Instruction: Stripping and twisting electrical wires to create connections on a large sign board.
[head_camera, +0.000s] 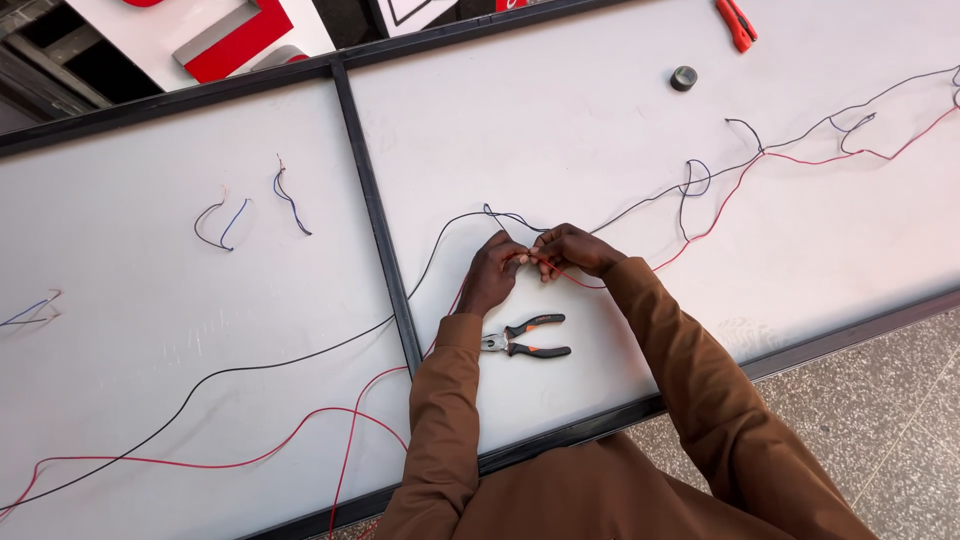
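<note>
Close to the person's body, two brown sleeves (690, 370) reach out over a big white board (600, 130). Just past the left sleeve, a pair of pliers (525, 337) with orange and black handles lies flat on the board, with nobody touching it.

A little farther out, the left hand (492, 272) and the right hand (575, 250) meet. Both hands pinch the red wire (720, 210) between fingertips and thumbs, and the fingertips of the two hands touch each other. The pinched bit of wire sits right between the hands, just above the board. From there the red wire runs off to the right and also down to the left, across a dark metal bar (375, 210) that splits the board in two.

A black wire (300, 355) lies beside the red one and loops just behind the hands.

On the left half, short blue wire bits (290, 195) lie apart.

Far away, near the top edge, sit a small black roll (683, 77) and a red tool (736, 23).
</note>
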